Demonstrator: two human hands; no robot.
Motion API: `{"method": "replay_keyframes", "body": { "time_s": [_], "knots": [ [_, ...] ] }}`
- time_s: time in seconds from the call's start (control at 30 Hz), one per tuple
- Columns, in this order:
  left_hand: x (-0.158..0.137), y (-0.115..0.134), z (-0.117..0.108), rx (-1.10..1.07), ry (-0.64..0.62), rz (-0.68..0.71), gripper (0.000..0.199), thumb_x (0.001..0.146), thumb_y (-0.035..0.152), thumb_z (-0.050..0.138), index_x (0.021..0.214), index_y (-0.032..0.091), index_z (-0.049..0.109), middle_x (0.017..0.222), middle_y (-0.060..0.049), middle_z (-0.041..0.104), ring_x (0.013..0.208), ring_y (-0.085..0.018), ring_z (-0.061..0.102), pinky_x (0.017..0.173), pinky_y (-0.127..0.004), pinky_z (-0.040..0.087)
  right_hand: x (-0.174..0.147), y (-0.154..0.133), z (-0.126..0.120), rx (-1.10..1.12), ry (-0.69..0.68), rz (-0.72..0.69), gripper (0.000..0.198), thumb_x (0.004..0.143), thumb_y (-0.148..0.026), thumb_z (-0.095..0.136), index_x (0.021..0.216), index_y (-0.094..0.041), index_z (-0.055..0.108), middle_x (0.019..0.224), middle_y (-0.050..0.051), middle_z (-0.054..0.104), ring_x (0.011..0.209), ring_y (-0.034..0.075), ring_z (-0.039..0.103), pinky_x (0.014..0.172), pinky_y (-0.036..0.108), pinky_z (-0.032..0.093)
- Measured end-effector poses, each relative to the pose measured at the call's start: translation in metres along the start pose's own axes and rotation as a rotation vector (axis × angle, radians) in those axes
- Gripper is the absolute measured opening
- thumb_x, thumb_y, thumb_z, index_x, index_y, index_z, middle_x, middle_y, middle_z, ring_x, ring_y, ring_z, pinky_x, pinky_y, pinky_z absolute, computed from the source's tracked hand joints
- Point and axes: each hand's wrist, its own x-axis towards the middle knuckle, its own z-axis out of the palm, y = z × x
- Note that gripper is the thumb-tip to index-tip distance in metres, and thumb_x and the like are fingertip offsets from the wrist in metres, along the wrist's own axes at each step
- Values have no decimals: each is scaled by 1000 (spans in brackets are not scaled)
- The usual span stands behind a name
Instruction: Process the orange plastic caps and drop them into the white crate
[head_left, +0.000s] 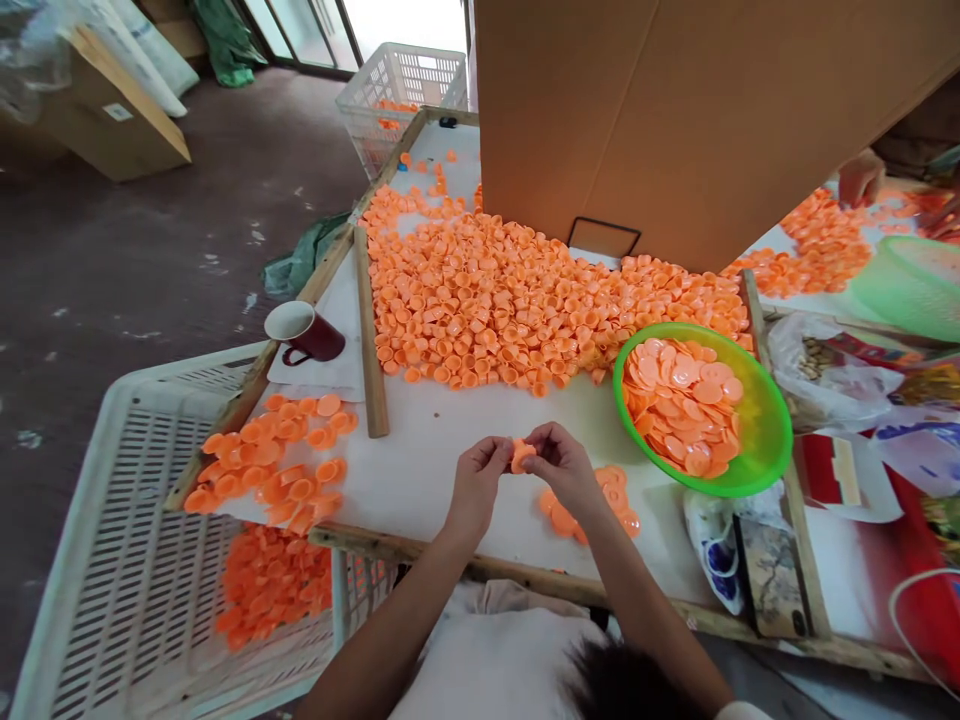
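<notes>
Over the near middle of the white tabletop [420, 430], my left hand [482, 470] and my right hand [561, 465] meet. Their fingertips pinch one small orange plastic cap [521, 457] from both sides; the fingers partly cover it. Beneath my right forearm lie several flat orange discs [619, 490]. Beyond my hands spreads a big heap of small orange cup-shaped pieces [480, 300]. To the right, a tilted green bowl [772, 450] holds many orange discs [679, 400]. At the left corner sits a loose group of orange caps [277, 455].
A wooden strip [371, 340] divides the table beside a maroon mug [307, 332]. Below the left edge stands a white crate [112, 540] containing orange pieces. A large cardboard box [637, 120] blocks the far side. A phone [772, 580] lies right; another person's hand [861, 180] shows beyond.
</notes>
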Motion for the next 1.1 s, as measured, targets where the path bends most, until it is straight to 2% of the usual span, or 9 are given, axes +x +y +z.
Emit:
{"method": "replay_keyframes", "body": {
  "time_s": [0.13,0.27,0.4,0.53,0.67,0.83,0.9,1.03,1.1],
  "knots": [
    [-1,-4,-2,39,-30,2,23,78,34,62,66,14,58,62,3,52,61,-9,46,60,-21,40,-7,2,-4,-33,23,-49,28,70,-30,71,92,-23,56,78,-2,57,67,11,54,62,25,47],
    [-5,-5,-1,76,-48,29,23,81,35,59,68,15,59,64,3,52,64,-9,47,63,-21,41,-13,5,-4,-180,6,-119,30,79,-32,63,106,-23,57,91,2,60,76,14,58,69,29,50],
    [-10,-4,-1,97,-116,68,22,82,39,57,85,17,63,81,-1,61,79,-14,55,75,-25,46,-15,4,0,-242,57,-164,23,80,-36,62,99,-23,60,91,4,62,81,17,60,73,31,51],
    [-12,-4,-5,170,-124,91,26,77,37,63,96,18,63,93,-5,64,87,-17,57,79,-28,48,-16,4,2,-137,74,-118,26,75,-38,68,94,-22,60,87,3,64,78,17,61,72,32,53],
    [-13,-3,-6,264,-105,129,21,79,34,58,92,19,64,84,-3,63,76,-15,55,71,-26,47,-17,11,3,-26,46,-48,29,69,-38,73,90,-22,60,83,1,65,74,17,63,71,35,55],
    [-11,-5,-2,357,-45,202,17,82,32,52,82,18,62,70,0,58,62,-13,50,60,-25,44,-18,18,8,-111,135,-89,26,74,-38,70,89,-20,59,76,2,65,67,16,63,65,33,54],
    [-8,-7,-3,331,-53,182,18,82,33,51,82,18,62,69,0,57,62,-13,50,60,-24,44,-17,16,8,-136,139,-87,27,74,-39,69,89,-20,58,77,2,65,66,16,63,65,33,54],
    [-3,-8,-8,270,-123,93,20,82,36,54,84,17,61,71,0,59,65,-13,53,64,-24,45,-14,11,4,-83,52,-27,30,74,-43,67,89,-19,59,80,3,65,68,16,64,67,34,55],
    [-2,-9,-9,245,-151,66,22,81,38,56,84,17,61,71,0,59,67,-13,55,65,-25,46,-12,13,3,-81,63,-22,28,77,-45,64,87,-19,58,77,2,64,67,16,64,65,33,55]
  ]
}}
